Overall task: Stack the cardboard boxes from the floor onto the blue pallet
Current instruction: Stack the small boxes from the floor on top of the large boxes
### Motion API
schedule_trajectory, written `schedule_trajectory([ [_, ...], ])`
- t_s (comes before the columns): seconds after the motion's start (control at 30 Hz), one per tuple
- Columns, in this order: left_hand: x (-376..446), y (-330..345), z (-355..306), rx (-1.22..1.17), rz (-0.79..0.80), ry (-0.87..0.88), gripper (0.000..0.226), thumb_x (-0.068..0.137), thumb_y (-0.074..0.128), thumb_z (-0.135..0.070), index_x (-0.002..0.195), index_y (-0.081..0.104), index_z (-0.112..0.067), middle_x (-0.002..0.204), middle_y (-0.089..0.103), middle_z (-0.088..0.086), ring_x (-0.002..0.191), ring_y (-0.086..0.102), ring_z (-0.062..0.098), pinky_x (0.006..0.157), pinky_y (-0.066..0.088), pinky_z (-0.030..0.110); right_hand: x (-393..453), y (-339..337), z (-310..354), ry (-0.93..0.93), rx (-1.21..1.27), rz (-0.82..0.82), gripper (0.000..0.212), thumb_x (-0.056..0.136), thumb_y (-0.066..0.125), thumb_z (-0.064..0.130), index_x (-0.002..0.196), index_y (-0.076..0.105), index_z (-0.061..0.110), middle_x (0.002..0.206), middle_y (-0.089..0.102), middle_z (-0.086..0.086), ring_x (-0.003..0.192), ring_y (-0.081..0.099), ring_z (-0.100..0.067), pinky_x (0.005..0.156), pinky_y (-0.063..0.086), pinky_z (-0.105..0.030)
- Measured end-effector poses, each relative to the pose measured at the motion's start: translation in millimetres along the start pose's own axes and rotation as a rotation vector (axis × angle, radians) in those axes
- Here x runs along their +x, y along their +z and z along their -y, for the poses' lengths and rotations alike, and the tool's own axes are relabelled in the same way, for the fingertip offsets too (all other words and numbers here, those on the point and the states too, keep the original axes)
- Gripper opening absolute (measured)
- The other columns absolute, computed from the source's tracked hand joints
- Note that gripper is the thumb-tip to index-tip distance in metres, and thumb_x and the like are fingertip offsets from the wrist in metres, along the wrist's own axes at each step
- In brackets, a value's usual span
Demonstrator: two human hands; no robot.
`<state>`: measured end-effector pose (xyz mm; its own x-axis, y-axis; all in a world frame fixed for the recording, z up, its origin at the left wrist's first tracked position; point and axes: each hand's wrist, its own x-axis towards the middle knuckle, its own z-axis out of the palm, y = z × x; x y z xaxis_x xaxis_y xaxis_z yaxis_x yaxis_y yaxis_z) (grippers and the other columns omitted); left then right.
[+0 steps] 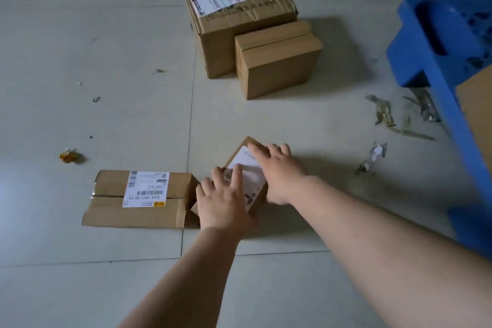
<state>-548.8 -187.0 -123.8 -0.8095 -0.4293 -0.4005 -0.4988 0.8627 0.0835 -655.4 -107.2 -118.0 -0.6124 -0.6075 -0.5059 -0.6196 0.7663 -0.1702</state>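
1. Looking down at the tiled floor (pixel 106 34), I've got both hands on the small box (pixel 249 176), the one with the white label on top. It sits on the floor, tilted at an angle to the tile lines.
2. My left hand (pixel 223 204) lies flat on its near end, fingers spread over the label. Not gripping anything as far as I can see.
3. My right hand (pixel 279 170) is on the far right side, fingers spread over the top edge, palm against the side. Can't tell if the thumb is under it.
4. Just left of it, touching or nearly so, is a flat labelled box (pixel 141 198) with a barcode sticker.
5. Further back are two more: a big labelled box (pixel 237 18) and a plain medium box (pixel 277 61) pressed up against its front right corner.
6. The blue pallet (pixel 436 42) is at the right edge, well apart from the small box, with a brown cardboard corner (pixel 476 104) showing over it.
7. Scraps of tape and wrapper (pixel 383 112) are scattered on the floor near the pallet.
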Motion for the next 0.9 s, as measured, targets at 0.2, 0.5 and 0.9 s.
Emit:
schedule_trajectory([
  [0.2,-30,-62,-16,-0.041,-0.129,0.179,0.099,0.041,0.060,-0.059,0.131,0.031,-0.028,0.134,0.038,0.009,0.114,0.042,0.032,0.092,0.039,0.043,-53,-49,-37,-0.006,0.158,-0.097,0.114,0.064,0.077,0.038,0.146,-0.001,0.033,0.139,0.027,-0.004,0.124,0.033,-0.027,0.095,0.041,-0.040],
  [0.5,-93,-219,-111,-0.040,-0.246,0.389,0.094,0.041,0.051,-0.065,0.126,0.044,-0.026,0.131,0.047,0.006,0.111,0.046,0.029,0.090,0.043,0.041,-187,-188,-98,0.094,0.307,-0.256,0.113,0.062,0.079,0.034,0.144,0.001,0.038,0.136,0.019,0.000,0.127,0.028,-0.022,0.086,0.049,-0.040],
  [0.9,-168,-358,-298,-0.085,-0.412,0.629,0.092,0.039,0.050,-0.066,0.122,0.047,-0.027,0.129,0.049,0.007,0.109,0.049,0.032,0.091,0.041,0.043,-369,-313,-222,0.269,0.391,-0.595,0.103,0.068,0.078,0.021,0.143,0.010,0.039,0.149,0.013,0.002,0.134,0.027,-0.022,0.094,0.044,-0.035],
])
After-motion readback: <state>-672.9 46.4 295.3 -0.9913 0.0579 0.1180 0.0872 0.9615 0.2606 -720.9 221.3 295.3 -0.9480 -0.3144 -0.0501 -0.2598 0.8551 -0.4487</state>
